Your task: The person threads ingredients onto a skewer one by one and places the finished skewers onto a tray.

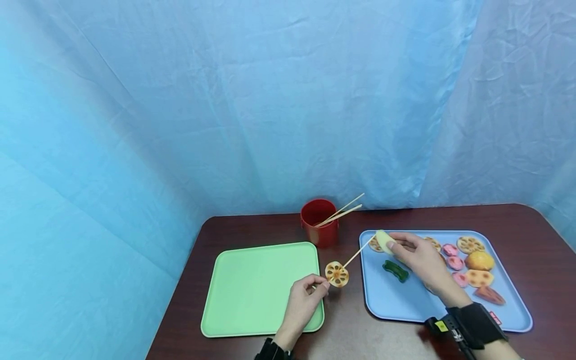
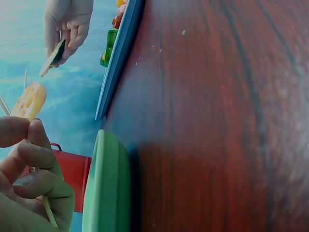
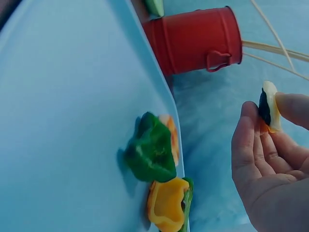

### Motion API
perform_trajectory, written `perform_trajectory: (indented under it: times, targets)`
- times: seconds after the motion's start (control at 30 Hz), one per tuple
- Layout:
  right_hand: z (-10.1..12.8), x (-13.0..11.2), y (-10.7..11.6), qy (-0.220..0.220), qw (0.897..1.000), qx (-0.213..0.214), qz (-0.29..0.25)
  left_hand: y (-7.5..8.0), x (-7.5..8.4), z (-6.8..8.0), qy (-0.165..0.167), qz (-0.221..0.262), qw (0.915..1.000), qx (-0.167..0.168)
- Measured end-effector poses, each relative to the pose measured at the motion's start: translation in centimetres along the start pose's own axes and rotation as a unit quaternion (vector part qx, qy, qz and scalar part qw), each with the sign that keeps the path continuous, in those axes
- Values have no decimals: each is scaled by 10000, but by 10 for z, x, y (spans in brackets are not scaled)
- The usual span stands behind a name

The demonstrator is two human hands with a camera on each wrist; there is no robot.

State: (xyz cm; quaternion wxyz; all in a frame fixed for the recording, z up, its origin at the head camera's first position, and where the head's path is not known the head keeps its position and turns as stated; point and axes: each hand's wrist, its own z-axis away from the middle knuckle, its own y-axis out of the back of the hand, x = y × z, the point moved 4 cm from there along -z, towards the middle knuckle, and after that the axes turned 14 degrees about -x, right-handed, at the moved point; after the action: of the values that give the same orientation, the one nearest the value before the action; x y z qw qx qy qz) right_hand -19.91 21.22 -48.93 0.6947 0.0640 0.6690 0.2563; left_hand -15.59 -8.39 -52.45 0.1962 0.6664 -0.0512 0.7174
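Note:
My left hand [image 1: 305,295] pinches a thin wooden skewer [image 1: 355,255] that carries a lotus root slice [image 1: 337,274] near its lower end; the slice [image 2: 30,100] also shows in the left wrist view above my fingers [image 2: 34,169]. My right hand [image 1: 416,255] pinches a pale slice with a dark edge [image 1: 384,241] at the skewer's far tip, above the blue tray [image 1: 405,300]. The right wrist view shows that slice [image 3: 269,108] held between thumb and fingers [image 3: 256,145].
A green tray [image 1: 252,290] lies at the left. A red cup [image 1: 318,222] with more skewers stands behind. The blue tray holds a green pepper piece [image 1: 395,270], lotus slices, pink pieces and other food at the right. The table [image 1: 531,220] is dark wood.

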Motion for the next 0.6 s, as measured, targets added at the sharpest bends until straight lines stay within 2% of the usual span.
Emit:
perform_trajectory:
  times: [0.2, 0.6]
  targets:
    - [1, -3, 3, -172, 9980, -2, -614, 0, -2, 0, -15, -57, 9999, -97]
    - [5, -11, 6, -68, 9952, 210, -958, -2, -2, 1, -4, -198, 9995, -228]
